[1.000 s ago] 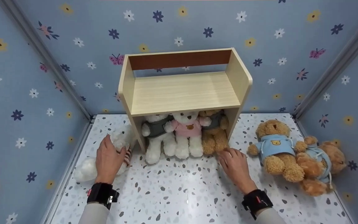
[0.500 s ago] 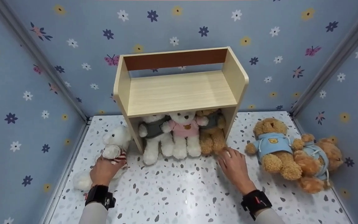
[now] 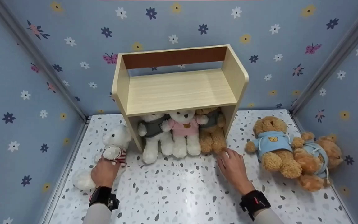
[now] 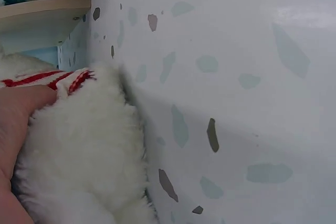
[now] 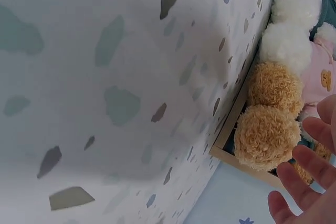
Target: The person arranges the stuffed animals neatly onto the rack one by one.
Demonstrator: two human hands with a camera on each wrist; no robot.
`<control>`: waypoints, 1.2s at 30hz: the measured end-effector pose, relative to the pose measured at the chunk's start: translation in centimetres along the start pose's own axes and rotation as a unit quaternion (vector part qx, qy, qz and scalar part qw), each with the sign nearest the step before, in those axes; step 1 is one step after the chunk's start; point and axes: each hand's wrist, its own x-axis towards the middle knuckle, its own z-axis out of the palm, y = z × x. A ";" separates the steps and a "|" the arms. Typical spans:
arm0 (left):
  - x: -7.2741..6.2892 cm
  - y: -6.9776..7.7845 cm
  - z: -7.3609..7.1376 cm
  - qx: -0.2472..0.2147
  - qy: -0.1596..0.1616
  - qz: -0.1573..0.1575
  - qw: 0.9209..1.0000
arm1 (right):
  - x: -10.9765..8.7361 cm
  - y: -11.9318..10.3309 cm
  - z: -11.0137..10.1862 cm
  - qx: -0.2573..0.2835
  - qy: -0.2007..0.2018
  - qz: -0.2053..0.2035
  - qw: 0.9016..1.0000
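On the left, a white teddy bear [image 3: 113,137] in a red-and-white striped top lies beside the shelf. My left hand [image 3: 105,172] grips it around the waist; in the left wrist view the thumb [image 4: 37,98] presses at the hem of the striped top [image 4: 58,80]. My right hand [image 3: 232,165] holds nothing, its fingers loosely bent near the feet of a brown bear [image 3: 212,140] in a dark top. That bear sits in the lower compartment of the wooden shelf [image 3: 182,90], with a pink-shirted white bear [image 3: 184,133] and a dark-shirted white bear [image 3: 154,133] beside it.
Two brown bears in light blue hoodies lie on the right: one bear [image 3: 272,146] on its back, another bear [image 3: 315,161] on its side against it. Flowered blue walls [image 3: 172,25] enclose the speckled white floor [image 3: 179,193]. The shelf's upper board bears nothing.
My left hand has come down from beside the striped-top bear's head to its waist and now grips it there. The right hand has stayed almost in place. The view has shifted slightly.
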 end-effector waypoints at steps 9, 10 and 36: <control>-1.3 -1.1 -0.6 -0.053 0.037 -0.049 0.997 | -0.3 -1.1 0.3 0.016 -0.047 0.027 0.998; -1.6 -1.3 -0.8 -0.062 0.042 -0.059 0.995 | -0.2 -1.1 0.4 0.017 -0.047 0.026 0.998; -8.1 6.9 0.1 -0.237 0.204 0.056 0.948 | 0.6 -2.7 0.3 0.034 0.011 -0.038 0.999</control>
